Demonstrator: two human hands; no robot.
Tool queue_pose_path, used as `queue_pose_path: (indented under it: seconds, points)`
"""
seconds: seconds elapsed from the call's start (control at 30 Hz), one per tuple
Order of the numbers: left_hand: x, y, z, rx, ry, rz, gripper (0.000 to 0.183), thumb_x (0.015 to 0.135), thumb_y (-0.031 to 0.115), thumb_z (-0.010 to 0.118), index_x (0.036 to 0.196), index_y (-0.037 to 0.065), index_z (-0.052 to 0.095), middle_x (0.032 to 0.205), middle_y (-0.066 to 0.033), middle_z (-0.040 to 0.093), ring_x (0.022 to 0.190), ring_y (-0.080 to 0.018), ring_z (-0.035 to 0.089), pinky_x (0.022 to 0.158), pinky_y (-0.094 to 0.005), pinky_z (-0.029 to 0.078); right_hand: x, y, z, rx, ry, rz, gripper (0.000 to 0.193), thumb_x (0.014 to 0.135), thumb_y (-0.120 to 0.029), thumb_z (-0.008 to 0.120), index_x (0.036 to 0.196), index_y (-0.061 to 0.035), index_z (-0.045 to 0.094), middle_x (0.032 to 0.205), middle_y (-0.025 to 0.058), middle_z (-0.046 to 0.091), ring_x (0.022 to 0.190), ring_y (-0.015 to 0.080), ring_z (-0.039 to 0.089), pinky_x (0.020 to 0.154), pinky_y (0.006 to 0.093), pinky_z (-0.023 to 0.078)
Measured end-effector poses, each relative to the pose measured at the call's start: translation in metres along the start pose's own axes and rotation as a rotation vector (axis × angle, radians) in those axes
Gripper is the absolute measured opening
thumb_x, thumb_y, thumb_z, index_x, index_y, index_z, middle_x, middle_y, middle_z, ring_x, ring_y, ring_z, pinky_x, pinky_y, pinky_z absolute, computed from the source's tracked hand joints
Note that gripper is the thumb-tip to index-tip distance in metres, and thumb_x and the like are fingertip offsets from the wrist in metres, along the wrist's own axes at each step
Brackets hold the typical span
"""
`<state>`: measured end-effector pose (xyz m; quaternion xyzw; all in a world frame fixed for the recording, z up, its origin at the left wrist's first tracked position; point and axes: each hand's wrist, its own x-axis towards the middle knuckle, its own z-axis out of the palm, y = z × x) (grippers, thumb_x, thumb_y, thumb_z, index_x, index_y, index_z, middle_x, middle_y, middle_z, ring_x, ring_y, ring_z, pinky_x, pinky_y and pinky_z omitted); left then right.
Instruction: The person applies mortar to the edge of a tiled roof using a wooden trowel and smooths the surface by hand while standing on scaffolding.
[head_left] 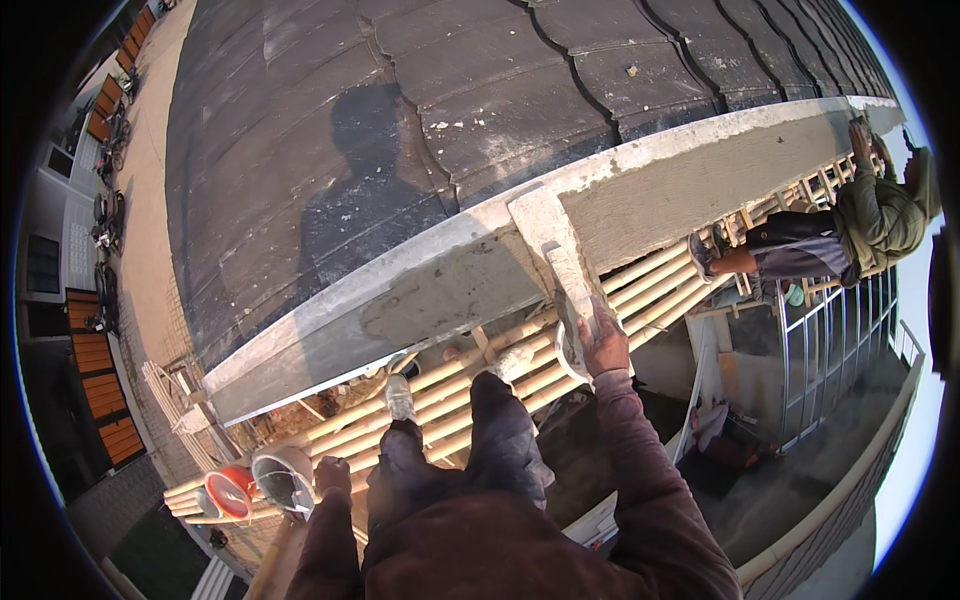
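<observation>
My right hand (606,348) is wrapped round the near end of a long, pale, mortar-smeared plastering float (543,225). The float's far end lies against the top edge of a wet grey plastered band (440,295) along the roof. My left hand (332,474) is closed and hangs low beside a grey bucket (284,480); whatever is in its fingers, if anything, cannot be made out. An orange-red bucket (230,492) stands just left of the grey one. My feet rest on a walkway of bamboo poles (440,402).
Dark roof tiles (500,85) slope away beyond the band. At far right another person (880,215) sits on the poles with hands at the band. Gaps show between the poles, with a deep drop to a dim lower level (650,420). A metal frame (835,350) stands at right.
</observation>
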<state>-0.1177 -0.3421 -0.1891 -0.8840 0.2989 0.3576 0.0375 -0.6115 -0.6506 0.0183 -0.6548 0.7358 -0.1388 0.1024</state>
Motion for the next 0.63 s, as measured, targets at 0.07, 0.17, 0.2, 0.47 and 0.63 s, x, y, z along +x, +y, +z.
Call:
queue_pose_path:
  seconds: [0.07,0.17,0.2,0.47,0.63]
  points:
    - [-0.002,-0.001,-0.001,-0.011,0.006,-0.004,0.030,0.081,0.030,0.073,0.099,0.006,0.074,0.099,-0.0188,0.075,0.095,-0.0372,0.073,0.087,-0.0471,0.057,0.007,0.023,0.000,0.090,0.144,0.067,0.047,0.099,-0.029,0.065,0.137,-0.0024,0.059,0.119,0.0277,0.069,0.113,0.0414,0.067,0.091,0.0449,0.055]
    - [0.000,-0.020,-0.005,-0.014,0.040,0.000,0.028,0.081,0.029,0.073,0.096,0.005,0.074,0.096,-0.0196,0.075,0.090,-0.0380,0.073,0.084,-0.0468,0.057,0.007,0.009,0.007,0.230,0.167,0.232,0.047,0.101,-0.029,0.063,0.137,-0.0001,0.058,0.117,0.0287,0.069,0.109,0.0429,0.068,0.090,0.0439,0.054]
    - [-0.001,-0.029,-0.004,-0.032,0.040,0.008,0.029,0.082,0.029,0.073,0.096,0.004,0.074,0.095,-0.0203,0.075,0.090,-0.0381,0.073,0.084,-0.0469,0.057,0.006,0.002,0.017,0.254,0.154,0.233,0.048,0.101,-0.030,0.063,0.138,0.0001,0.058,0.117,0.0289,0.068,0.109,0.0436,0.067,0.092,0.0439,0.053]
    - [-0.003,-0.038,-0.010,0.059,0.053,0.029,0.029,0.083,0.028,0.071,0.094,0.001,0.075,0.092,-0.0225,0.074,0.089,-0.0373,0.074,0.083,-0.0472,0.057,-0.089,-0.096,0.151,0.361,-0.258,0.007,0.059,0.098,-0.042,0.062,0.143,-0.0042,0.055,0.120,0.0297,0.067,0.114,0.0433,0.065,0.098,0.0471,0.052]
    - [0.005,-0.002,-0.027,-0.004,0.031,0.119,0.031,0.080,0.032,0.074,0.096,0.006,0.078,0.101,-0.0219,0.075,0.097,-0.0324,0.074,0.090,-0.0457,0.056,-0.116,-0.112,0.181,-0.060,-0.654,-0.316,0.078,0.098,-0.056,0.056,0.161,-0.0174,0.031,0.137,0.0245,0.061,0.123,0.0435,0.061,0.107,0.0494,0.048]
